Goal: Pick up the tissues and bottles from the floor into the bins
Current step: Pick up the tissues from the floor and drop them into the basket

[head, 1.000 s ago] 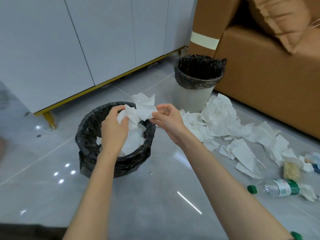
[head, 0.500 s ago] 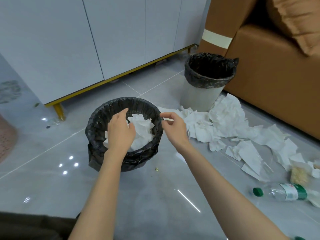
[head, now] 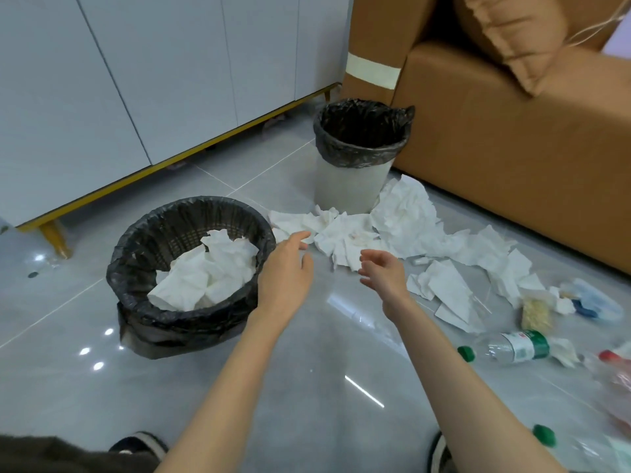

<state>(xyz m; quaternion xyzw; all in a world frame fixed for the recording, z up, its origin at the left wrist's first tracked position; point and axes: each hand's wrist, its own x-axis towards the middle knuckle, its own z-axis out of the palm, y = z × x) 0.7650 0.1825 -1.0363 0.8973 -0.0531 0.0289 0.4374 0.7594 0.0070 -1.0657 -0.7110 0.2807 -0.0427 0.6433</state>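
Fingers (head: 296,237) of left hand (head: 285,283) and right hand (head: 385,274) spread and empty, tissue (head: 211,271) now in bin (head: 143,230)

A white cabinet (head: 170,80) on a gold base (head: 102,196) stands at the far left. A brown sofa (head: 512,165) fills the far right, with a pale band (head: 374,71) round its arm and a matching cushion (head: 512,32) on it. The glossy grey floor (head: 307,387) reflects lights. Dark slippers (head: 140,442) show at the near edge.

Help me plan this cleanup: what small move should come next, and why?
Probably reach forward and gather the nearest tissues: the left hand and right hand are empty and open, and that pile lies just past them, beside the low bin.
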